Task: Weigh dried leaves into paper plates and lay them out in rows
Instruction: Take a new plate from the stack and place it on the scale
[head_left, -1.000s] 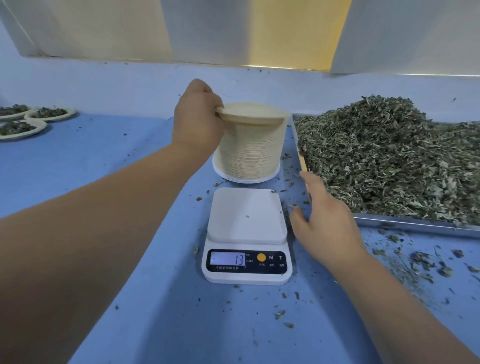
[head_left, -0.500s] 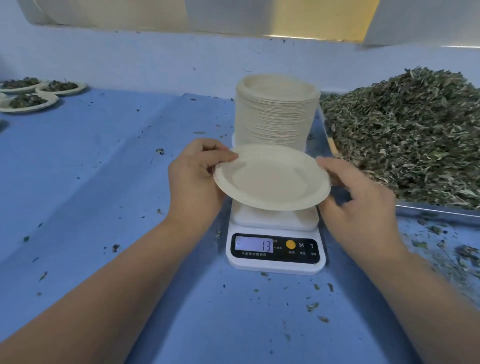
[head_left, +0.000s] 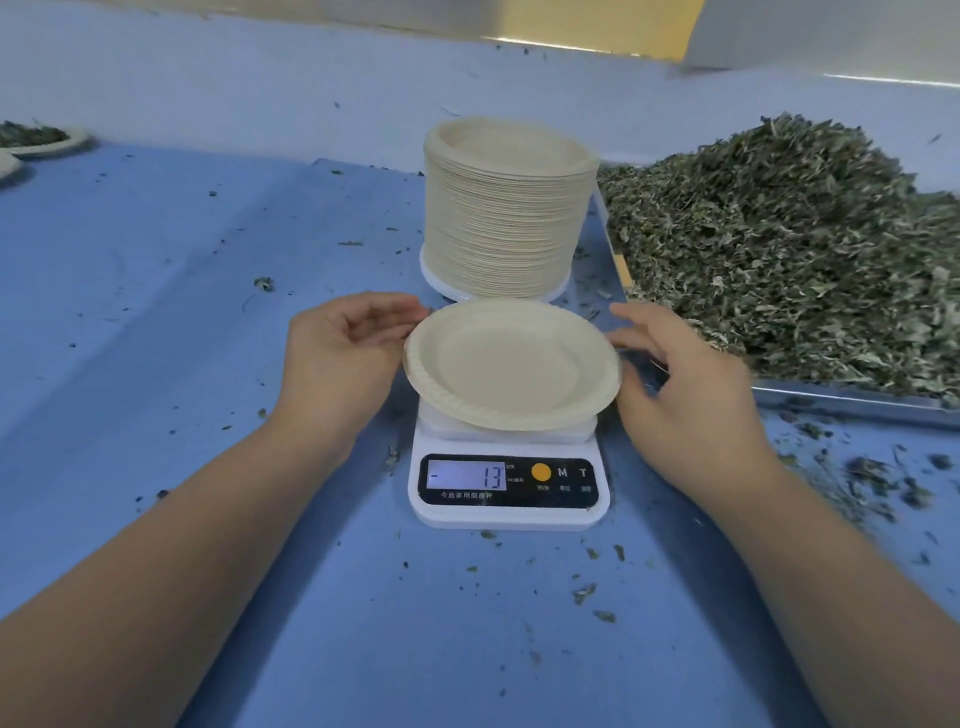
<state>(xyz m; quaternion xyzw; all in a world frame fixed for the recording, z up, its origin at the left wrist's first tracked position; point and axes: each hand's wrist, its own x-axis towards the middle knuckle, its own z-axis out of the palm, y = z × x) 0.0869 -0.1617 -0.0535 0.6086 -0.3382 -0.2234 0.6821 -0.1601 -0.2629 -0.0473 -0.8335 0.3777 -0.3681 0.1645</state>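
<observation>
- Since half a second ago, the paper plate (head_left: 511, 364) has come down out of the two-handed pinch, and I now see it sitting on the platform of the scale (head_left: 506, 512).
- Both hands have let go. My left hand (head_left: 348, 348) is just beside the plate's left rim, palm turned toward it, fingers loosely curled and holding nothing.
- My right hand (head_left: 691, 384) is at the right rim with its fingers spread and relaxed, gripping nothing. I cannot tell whether its fingertips (head_left: 626, 340) touch the rim.
- The plate has nothing in it, and it overhangs the platform on both sides.
- The scale's display (head_left: 466, 475) reads minus 13.
- Just behind the scale stands a tall stack of plates (head_left: 506, 208), upright.
- To the right, a metal tray (head_left: 852, 402) carries a big heap of dried leaves (head_left: 789, 249), and my right hand is near its front corner.
- Far off to the left on the blue bench (head_left: 182, 312), filled plates (head_left: 39, 140) lie at the edge of view.
- Leaf crumbs (head_left: 587, 592) are scattered over the bench around the scale.
</observation>
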